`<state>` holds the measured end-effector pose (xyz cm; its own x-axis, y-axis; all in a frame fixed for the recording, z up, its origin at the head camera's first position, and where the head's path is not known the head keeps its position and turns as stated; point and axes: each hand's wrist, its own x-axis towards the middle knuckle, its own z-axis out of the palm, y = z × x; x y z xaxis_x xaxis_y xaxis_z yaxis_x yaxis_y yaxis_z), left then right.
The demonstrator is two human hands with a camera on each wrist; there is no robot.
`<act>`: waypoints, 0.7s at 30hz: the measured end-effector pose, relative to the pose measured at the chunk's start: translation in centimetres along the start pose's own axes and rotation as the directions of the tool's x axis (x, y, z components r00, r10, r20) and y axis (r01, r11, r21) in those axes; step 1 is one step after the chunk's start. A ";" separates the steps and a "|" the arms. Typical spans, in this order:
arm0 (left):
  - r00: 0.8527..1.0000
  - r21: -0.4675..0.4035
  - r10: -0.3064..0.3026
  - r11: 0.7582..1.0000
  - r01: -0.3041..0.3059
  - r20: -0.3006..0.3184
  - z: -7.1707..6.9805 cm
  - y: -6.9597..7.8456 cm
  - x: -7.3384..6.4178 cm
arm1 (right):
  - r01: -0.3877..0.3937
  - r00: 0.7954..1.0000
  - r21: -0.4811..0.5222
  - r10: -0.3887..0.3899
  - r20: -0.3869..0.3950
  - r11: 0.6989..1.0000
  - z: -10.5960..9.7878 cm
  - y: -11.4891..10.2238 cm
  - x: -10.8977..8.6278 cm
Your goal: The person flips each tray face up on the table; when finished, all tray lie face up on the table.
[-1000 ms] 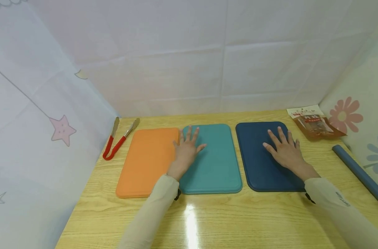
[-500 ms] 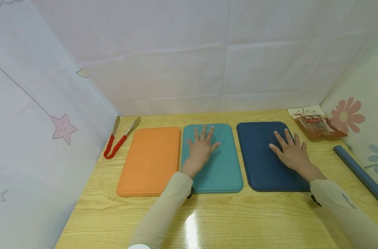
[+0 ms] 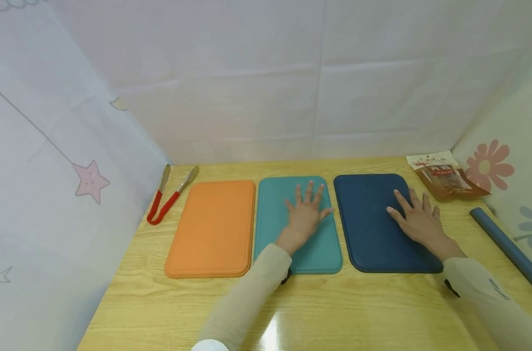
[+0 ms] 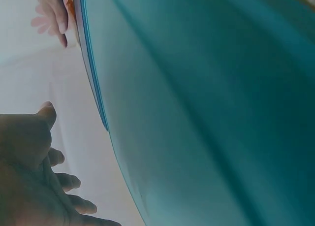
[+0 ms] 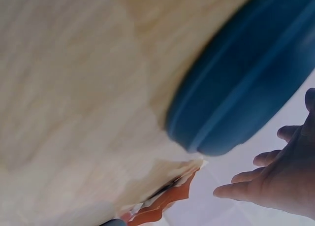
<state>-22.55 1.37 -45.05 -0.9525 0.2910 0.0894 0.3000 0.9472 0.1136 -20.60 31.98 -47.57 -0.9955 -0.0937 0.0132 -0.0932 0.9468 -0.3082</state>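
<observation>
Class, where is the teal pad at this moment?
In the head view, the teal pad lies between the orange pad on its left and the navy pad on its right, the left hand over it.

Clock face laid on the wood-grain table (image 3: 161, 312), 12 at the back cloth (image 3: 248, 97).
10: tongs (image 3: 161, 207), red handles, legs spread, metal tips toward 12 to 1.
2: brown packet (image 3: 449, 181), white top, lying flat; from here I cannot read its print. Beyond it, a red flower (image 3: 484, 167) on the side cloth.
3: blue-grey rod (image 3: 509, 248), slanting toward 4 to 5.
</observation>
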 end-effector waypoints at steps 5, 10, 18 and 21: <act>0.999 0.028 0.029 0.999 -0.030 0.032 0.0 2.3 -0.2 | -0.009 1.000 -0.007 0.009 0.004 1.000 0.2 0.9 -0.3; 0.997 -0.049 0.065 0.997 -0.063 0.051 -0.4 4.7 -0.4 | -0.019 1.000 -0.004 0.019 0.008 1.000 0.1 1.3 -0.2; 0.992 -0.113 0.095 0.990 -0.085 0.088 0.2 7.2 -0.2 | -0.029 0.999 -0.016 0.029 0.019 0.999 -0.4 1.8 -0.3; 0.990 -0.146 0.109 0.985 -0.095 0.088 0.5 8.0 -0.1 | -0.034 0.999 -0.011 0.034 0.029 0.999 -0.4 2.1 -0.3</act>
<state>-20.10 8.97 -44.59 -0.9151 0.4029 0.0140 0.3936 0.8854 0.2474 -20.47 34.11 -47.84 -0.9972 -0.0701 -0.0245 -0.0597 0.9526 -0.2982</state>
